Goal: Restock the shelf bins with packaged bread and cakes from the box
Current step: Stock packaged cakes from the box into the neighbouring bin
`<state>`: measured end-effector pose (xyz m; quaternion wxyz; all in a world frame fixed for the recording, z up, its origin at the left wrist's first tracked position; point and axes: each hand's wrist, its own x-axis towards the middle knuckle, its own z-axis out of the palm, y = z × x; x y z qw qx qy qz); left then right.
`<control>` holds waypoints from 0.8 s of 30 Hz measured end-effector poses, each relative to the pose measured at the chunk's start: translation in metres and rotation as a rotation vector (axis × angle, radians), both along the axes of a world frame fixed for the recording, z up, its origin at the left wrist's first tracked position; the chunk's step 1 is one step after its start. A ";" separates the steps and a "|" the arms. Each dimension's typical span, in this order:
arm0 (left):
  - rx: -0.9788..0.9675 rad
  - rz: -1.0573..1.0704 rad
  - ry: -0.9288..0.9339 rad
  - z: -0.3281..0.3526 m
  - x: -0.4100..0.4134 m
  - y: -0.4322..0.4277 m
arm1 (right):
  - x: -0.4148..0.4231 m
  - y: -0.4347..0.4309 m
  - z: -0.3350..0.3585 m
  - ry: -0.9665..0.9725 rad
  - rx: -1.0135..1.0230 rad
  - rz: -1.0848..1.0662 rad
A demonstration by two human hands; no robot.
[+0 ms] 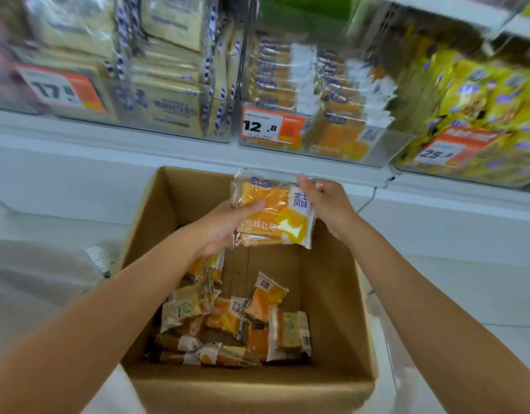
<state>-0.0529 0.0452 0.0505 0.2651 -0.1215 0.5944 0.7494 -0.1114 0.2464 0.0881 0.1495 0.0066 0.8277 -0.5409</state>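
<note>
While both hands are hovering over the open cardboard box [150,210], they're holding a small stack of orange-and-white bread packets [272,215] between them, up above the far half of the box and just below the shelf edge. The left hand [224,228] is clamping the stack's left side, thumb lying across the front of the top packet and fingers going underneath. The right hand [326,204] is pressing against the right edge with its fingers curled around the far corner, so it's gripping too, though I can't see the fingertips behind the wrapper.

The stack's long axis is running roughly near-to-far, tilted a bit so the far end is leaning left. The printed face is pointing up toward the camera, white strip with blue characters sitting on the right side, and the crimped seal at the far end is pointing at the shelf.

Down in the bottom of the box, more loose packets [236,327] are lying jumbled at all angles, mostly piled toward the near side.

Straight beyond the hands, the middle shelf bin [374,150] is already holding the same orange packets standing on edge, with an orange price tag [271,125] on its front showing 12.8. Bins to the left and right are looking blurry.
</note>
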 end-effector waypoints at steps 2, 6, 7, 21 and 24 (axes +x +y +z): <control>-0.024 -0.040 0.025 0.009 -0.002 0.001 | 0.000 0.008 0.016 0.198 0.117 0.001; -0.189 -0.165 0.145 0.050 -0.014 0.017 | 0.001 0.018 0.063 0.286 0.484 0.423; -0.190 -0.195 0.167 0.061 -0.020 0.022 | 0.000 0.018 0.074 0.262 0.570 0.504; -0.755 -0.338 0.952 0.155 -0.183 0.059 | -0.060 0.093 0.164 0.778 0.871 -0.290; -1.102 -0.515 1.081 0.145 -0.220 0.072 | -0.087 0.093 0.163 0.761 0.908 -0.410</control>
